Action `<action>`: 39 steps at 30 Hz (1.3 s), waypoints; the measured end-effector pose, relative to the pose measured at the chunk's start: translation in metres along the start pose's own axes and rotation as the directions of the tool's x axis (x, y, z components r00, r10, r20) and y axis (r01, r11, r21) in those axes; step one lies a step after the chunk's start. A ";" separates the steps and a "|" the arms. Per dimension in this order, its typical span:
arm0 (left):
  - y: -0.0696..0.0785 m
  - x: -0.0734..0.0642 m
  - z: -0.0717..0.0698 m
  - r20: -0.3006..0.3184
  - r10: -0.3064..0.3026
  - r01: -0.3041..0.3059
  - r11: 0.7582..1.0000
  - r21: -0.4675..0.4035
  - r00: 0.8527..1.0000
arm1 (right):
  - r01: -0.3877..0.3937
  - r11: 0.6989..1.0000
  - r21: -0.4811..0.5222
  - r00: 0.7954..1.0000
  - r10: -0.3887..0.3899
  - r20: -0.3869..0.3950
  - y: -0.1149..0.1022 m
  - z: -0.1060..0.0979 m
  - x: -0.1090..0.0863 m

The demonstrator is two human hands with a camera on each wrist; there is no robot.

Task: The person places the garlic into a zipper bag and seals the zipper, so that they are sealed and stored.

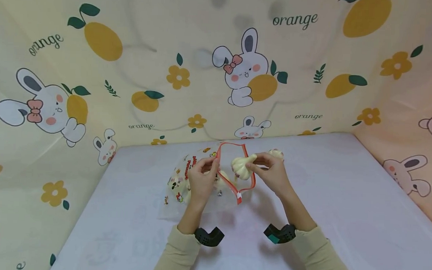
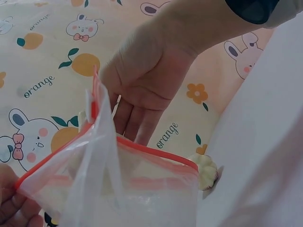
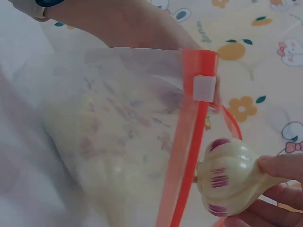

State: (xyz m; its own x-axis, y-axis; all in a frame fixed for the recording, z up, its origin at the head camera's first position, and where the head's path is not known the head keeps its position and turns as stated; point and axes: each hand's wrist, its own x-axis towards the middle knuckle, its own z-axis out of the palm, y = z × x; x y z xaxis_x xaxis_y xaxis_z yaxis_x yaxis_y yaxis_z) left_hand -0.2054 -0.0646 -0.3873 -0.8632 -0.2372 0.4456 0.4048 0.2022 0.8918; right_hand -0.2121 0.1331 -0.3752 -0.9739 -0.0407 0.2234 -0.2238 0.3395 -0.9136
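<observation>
My left hand (image 1: 202, 178) pinches the red zip edge of a clear plastic zip bag (image 1: 199, 200) printed with small cartoon figures. The bag's mouth gapes toward the right, and pale bulbs show dimly through its wall. At that mouth, my right hand (image 1: 272, 173) holds a garlic bulb (image 1: 241, 167) by its stem, between thumb and fingers. Purple streaks mark the bulb's glossy skin in the right wrist view, where the white zip slider (image 3: 204, 88) sits near the red strip's top end. Another garlic bulb (image 1: 276, 153) lies on the table behind my right hand.
The white table (image 1: 126, 235) runs back to a cloth backdrop (image 1: 191, 31) printed with rabbits and oranges, which also rises along both sides. Dark camera bands (image 1: 209, 236) are strapped at both wrists.
</observation>
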 end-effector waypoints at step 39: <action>0.004 0.002 -0.002 -0.046 0.018 -0.018 1.000 0.012 0.999 | -0.021 1.000 -0.013 0.972 0.023 0.233 0.003 0.035 -0.011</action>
State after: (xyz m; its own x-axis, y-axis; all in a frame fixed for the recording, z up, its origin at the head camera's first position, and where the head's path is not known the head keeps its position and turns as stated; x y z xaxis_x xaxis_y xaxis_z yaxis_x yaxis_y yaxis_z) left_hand -0.2049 -0.0665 -0.3821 -0.8410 -0.2765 0.4651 0.4165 0.2179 0.8826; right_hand -0.2038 0.1019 -0.3918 -0.9610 -0.2508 0.1167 -0.2029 0.3527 -0.9135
